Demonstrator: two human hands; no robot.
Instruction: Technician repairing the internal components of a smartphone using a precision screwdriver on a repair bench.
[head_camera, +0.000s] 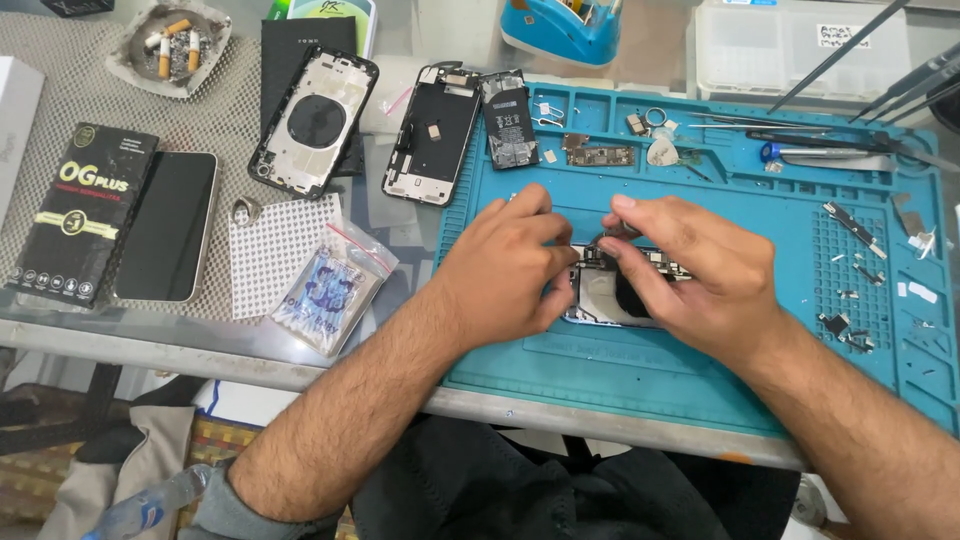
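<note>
- Our left hand (510, 265) pins the near edge of the opened phone housing (610, 295) with a pinching grip, while our right hand (690, 270) closes its fingertips on a small component at the top of the housing; what exactly sits between those fingertips is hidden.
- The housing lies flat in the middle of the blue repair mat (700, 370), partly covered by both hands.
- We judge that steady downward pressure from the left hand matters here, so the housing does not slide as the right hand works.
- We should keep the pull gentle and straight, since thin cables tear easily.
- Loose screws and brackets (850, 280) lie to the right on the mat; we should keep our wrists clear of them.
- Farther out, a black battery (510, 120), a display assembly (435, 135) and a spare rear housing (315, 120) rest near the far edge of the desk (300, 375).
</note>
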